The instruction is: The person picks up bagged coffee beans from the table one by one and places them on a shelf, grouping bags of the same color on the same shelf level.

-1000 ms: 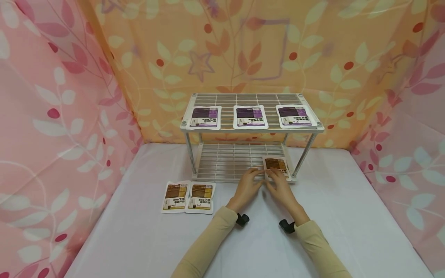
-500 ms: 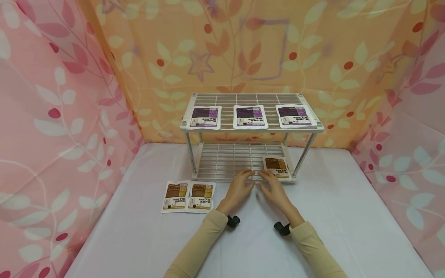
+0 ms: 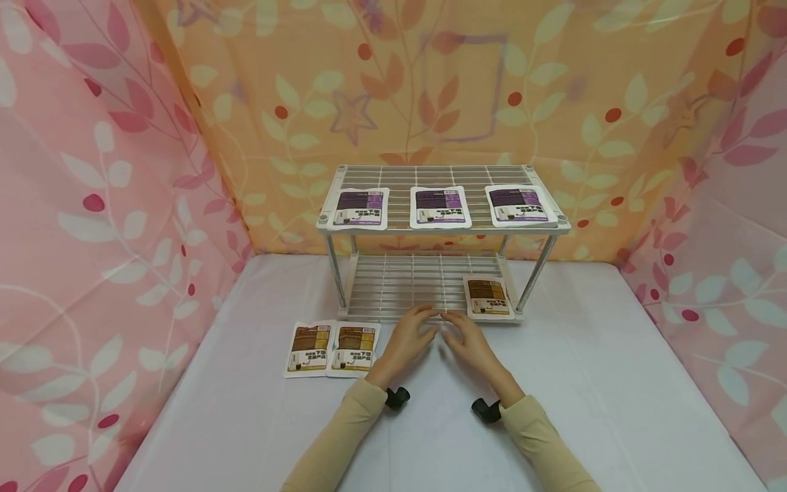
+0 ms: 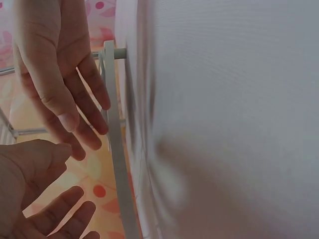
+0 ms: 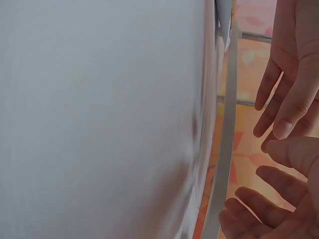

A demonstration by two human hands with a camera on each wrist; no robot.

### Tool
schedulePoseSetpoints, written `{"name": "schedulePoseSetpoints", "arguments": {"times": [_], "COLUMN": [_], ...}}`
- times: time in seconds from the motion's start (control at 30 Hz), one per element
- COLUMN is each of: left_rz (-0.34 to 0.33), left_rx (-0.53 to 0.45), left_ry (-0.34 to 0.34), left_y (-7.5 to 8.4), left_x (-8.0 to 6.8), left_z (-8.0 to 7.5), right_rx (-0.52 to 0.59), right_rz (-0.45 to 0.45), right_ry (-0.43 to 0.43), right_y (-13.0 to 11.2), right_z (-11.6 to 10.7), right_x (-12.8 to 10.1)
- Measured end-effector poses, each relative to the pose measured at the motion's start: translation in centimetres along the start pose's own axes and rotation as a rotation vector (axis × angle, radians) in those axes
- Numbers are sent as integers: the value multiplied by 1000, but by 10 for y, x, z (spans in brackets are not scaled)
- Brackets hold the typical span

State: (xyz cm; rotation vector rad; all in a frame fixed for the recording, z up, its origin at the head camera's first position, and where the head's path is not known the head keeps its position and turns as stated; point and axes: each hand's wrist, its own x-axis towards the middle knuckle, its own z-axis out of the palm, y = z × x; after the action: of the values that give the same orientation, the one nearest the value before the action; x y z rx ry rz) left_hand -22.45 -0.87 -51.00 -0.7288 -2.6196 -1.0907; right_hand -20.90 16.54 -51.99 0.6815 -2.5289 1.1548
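Note:
My left hand (image 3: 404, 344) and right hand (image 3: 473, 347) hover at the front edge of the lower shelf (image 3: 412, 287), fingertips close together. Both have loosely bent, spread fingers and hold nothing; in the left wrist view, air shows between left hand (image 4: 37, 189) and right hand (image 4: 55, 59). Just beyond the right hand, a brown-and-yellow pouch (image 3: 488, 298) lies flat on the right end of the lower shelf. To the left of my left hand, two similar pouches, one (image 3: 310, 350) beside the other (image 3: 354, 350), lie on the table.
Three purple-labelled pouches, left (image 3: 360, 209), middle (image 3: 439, 208) and right (image 3: 520, 206), lie spaced along the front of the rack's upper shelf (image 3: 430, 175). Metal posts (image 3: 536, 273) hold it up. White cloth covers the table (image 3: 615, 383); patterned curtains (image 3: 277, 82) surround it.
Both hands have drawn away from the pouch on the lower shelf, moving left and slightly back toward the person. That pouch stays in place, now uncovered.

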Motion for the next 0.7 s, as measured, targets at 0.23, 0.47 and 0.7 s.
{"name": "schedulePoseSetpoints", "arguments": {"times": [0.23,0.47,0.7], "left_rz": [14,-14,-39], "left_rx": [20,41,8], "left_ry": [-21,-49,-65], "left_y": [-5,-10,-18], "left_x": [-7,-15,-23], "left_z": [-13,-23,-32], "right_rx": [-7,48,127], "right_rz": [3,-22,14], "right_ry": [-3,-23,-74], "right_y": [-8,-15,-21], "right_z": [8,19,29], "right_x": [2,5,5]}}
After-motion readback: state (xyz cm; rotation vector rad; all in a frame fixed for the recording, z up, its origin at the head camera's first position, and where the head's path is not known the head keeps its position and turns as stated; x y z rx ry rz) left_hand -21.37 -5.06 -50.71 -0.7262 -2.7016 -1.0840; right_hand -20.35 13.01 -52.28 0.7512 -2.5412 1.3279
